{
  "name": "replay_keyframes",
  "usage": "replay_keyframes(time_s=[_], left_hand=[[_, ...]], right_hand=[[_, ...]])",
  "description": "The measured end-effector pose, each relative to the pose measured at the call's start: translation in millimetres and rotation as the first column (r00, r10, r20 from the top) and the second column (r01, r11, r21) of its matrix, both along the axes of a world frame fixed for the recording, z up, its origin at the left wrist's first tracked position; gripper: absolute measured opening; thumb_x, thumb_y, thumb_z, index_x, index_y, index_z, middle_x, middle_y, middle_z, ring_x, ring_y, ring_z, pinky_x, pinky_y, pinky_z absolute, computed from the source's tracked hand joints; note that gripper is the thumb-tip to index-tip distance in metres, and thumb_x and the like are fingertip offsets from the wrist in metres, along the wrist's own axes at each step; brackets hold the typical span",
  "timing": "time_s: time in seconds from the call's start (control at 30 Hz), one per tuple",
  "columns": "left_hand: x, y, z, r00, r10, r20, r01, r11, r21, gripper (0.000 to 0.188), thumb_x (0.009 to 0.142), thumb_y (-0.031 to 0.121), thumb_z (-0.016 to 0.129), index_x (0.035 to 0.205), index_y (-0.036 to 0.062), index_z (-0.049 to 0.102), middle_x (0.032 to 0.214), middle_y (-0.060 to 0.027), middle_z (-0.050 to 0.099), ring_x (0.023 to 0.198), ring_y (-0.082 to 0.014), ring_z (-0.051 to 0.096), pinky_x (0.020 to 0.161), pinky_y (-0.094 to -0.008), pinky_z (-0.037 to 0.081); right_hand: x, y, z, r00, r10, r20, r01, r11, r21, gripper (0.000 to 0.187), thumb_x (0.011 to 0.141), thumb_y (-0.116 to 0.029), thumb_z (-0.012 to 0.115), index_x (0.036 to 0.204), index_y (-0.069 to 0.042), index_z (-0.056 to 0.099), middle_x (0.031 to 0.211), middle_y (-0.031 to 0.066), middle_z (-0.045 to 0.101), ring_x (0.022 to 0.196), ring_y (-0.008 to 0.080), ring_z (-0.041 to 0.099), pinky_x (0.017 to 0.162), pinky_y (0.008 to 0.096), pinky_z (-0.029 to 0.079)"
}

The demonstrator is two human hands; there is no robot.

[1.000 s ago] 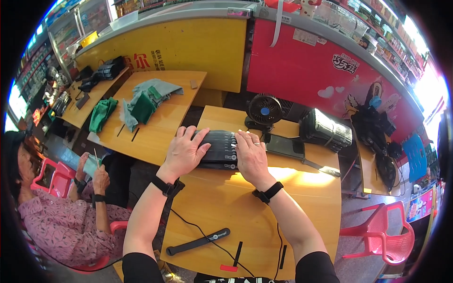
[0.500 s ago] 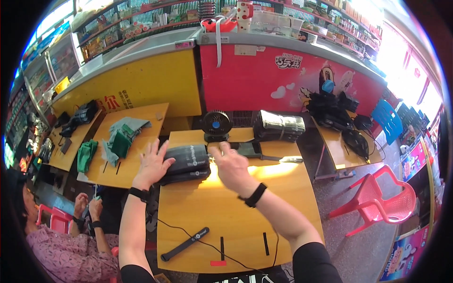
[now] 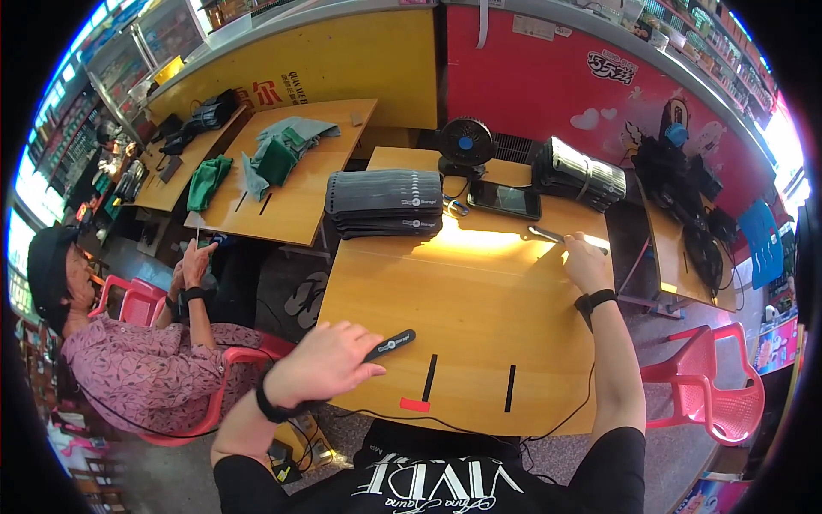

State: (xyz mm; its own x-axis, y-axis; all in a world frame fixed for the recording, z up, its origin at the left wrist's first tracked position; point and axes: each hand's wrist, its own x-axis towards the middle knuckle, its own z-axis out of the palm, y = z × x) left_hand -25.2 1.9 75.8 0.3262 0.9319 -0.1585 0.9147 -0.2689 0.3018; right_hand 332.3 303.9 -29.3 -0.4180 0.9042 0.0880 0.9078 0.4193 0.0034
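Flat black strap, rounded tip

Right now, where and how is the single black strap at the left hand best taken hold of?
Probably pinch the black strap across its narrow width near the rounded right end, coming from the right: that end points away and shows uncovered, while the left hand hides the other end.
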Motion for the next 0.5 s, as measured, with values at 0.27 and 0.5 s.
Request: replay_keyframes(time_s=[0.27,0.5], left_hand=[[39.5,-22.8,-106.5,0.934,0.354,0.04,-0.335,0.835,0.436,0.033,0.076,0.015,0.073,0.1,-0.0025,0.06,0.111,-0.0205,0.057,0.103,-0.0368,0.054,0.087,-0.0434,0.044],[46.3,-31.2,-76.1,0.02,0.484,0.875,-0.434,0.793,-0.428,0.017,0.09,0.002,0.06,0.106,-0.0013,0.057,0.089,-0.0097,0.066,0.059,-0.0107,0.06,0.057,-0.0224,0.05]], right_hand=[[3.9,-59.0,29.1,0.99,0.003,-0.144,0.015,0.992,0.123,0.024,0.083,-0.008,0.056,0.105,-0.001,0.061,0.106,0.0215,0.06,0.087,0.0365,0.065,0.074,0.0441,0.052],[-14.7,-204.4,79.3,0.678,0.13,-0.723,-0.427,0.87,-0.244,0.024,0.087,0.002,0.056,0.108,-0.004,0.067,0.074,0.0077,0.059,0.065,0.016,0.056,0.061,0.0277,0.046]])
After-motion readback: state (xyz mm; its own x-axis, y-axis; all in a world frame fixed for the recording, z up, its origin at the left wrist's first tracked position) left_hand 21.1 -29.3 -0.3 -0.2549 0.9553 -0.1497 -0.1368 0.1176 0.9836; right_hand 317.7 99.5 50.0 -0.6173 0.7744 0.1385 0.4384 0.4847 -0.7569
